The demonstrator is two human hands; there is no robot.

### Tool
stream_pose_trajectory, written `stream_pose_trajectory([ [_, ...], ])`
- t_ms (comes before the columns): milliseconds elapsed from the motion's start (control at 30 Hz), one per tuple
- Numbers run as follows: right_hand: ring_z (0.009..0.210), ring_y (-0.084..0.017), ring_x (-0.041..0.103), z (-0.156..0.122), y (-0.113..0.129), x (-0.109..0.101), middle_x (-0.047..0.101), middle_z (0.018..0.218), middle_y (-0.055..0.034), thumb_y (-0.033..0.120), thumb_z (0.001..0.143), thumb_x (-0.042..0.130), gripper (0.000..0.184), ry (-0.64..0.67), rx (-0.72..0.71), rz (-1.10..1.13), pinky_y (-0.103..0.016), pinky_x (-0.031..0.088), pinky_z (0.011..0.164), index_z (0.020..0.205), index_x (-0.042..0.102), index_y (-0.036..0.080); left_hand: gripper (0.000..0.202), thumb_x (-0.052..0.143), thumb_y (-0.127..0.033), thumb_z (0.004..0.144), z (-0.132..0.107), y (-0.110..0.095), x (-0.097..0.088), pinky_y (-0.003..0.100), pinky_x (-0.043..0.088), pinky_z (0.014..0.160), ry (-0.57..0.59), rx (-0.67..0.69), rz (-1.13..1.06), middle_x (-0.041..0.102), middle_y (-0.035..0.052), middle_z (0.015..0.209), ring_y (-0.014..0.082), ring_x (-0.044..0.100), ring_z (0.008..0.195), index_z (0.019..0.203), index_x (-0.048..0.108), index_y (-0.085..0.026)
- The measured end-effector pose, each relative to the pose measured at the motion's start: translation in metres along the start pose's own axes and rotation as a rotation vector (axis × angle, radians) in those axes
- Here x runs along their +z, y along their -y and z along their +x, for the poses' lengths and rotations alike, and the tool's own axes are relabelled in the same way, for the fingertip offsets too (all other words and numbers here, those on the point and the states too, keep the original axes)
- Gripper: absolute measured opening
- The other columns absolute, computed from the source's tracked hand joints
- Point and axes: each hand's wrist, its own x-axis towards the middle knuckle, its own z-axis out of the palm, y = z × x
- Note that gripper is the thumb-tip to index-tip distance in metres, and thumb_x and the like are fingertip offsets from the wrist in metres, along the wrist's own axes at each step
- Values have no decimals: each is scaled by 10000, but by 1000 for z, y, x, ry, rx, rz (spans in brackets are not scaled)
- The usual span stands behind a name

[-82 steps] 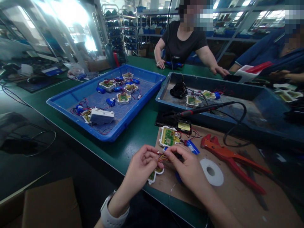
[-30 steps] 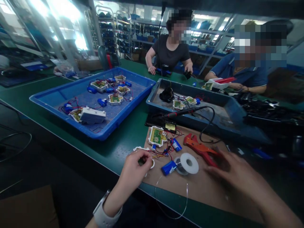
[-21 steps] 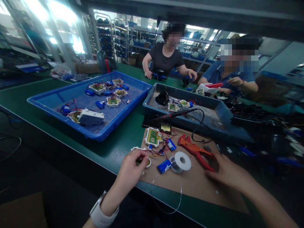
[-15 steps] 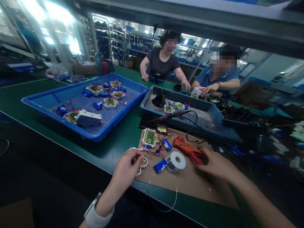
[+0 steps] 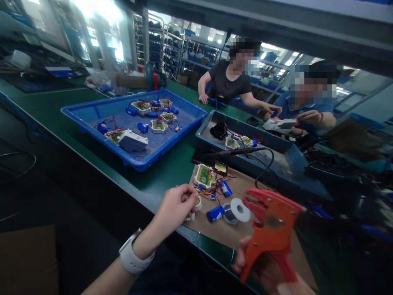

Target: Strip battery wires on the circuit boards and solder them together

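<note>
My left hand, with a white watch on the wrist, pinches thin wires beside a small white-framed circuit board at the near edge of the brown mat. My right hand is closed round the handles of an orange wire stripper, lifted off the mat with its jaws pointing up and left. On the mat lie another circuit board, blue battery cells with red wires, and a white solder spool.
A blue tray with several boards and batteries sits to the left on the green bench. A darker tray lies behind the mat, a soldering iron resting on its rim. Two people work across the bench.
My right hand has reached to the orange wire stripper on the mat, gripped it and lifted it toward me. My left hand stays on the wires at the small board.
</note>
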Motion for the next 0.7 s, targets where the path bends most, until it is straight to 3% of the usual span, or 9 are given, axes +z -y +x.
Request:
stream_pose_trajectory([
  [100, 1049, -299, 574, 23, -3, 37, 643, 1081, -77, 446, 696, 639, 515, -12, 2, 5, -454, 400, 970, 1169, 600, 247, 164, 528, -316, 798, -1, -1, 2, 193, 435, 451, 21, 0, -36, 574, -41, 498, 92, 539, 428, 746, 566, -166],
  [200, 1035, -292, 567, 42, 2, 51, 646, 1059, -70, 369, 695, 597, 406, -25, 19, -142, -448, 395, 958, 1072, 641, 224, 129, 535, -282, 785, -3, -3, 4, 186, 444, 458, 52, -3, -83, 563, -53, 506, 83, 543, 432, 731, 557, -167],
  [333, 985, -282, 564, 53, 15, 52, 654, 997, -68, 368, 691, 549, 372, -65, 71, -333, -456, 394, 941, 1008, 646, 200, 104, 535, -249, 779, -5, -7, 4, 173, 435, 448, 94, -7, -128, 549, -60, 500, 77, 539, 432, 715, 549, -168],
  [533, 970, -264, 550, 55, 22, 44, 634, 993, -65, 354, 710, 534, 366, -29, 54, -430, -410, 414, 903, 1025, 613, 185, 128, 529, -272, 798, -6, -7, 6, 185, 450, 458, 149, -5, -144, 554, -50, 510, 89, 546, 451, 747, 573, -162],
  [700, 1124, -274, 501, 52, 18, 37, 598, 1163, -75, 325, 758, 520, 495, -23, 2, -496, -407, 370, 991, 1236, 530, 196, 125, 519, -279, 799, -6, -2, 11, 204, 473, 475, 169, 72, -69, 555, -43, 556, 105, 567, 487, 748, 566, -175],
])
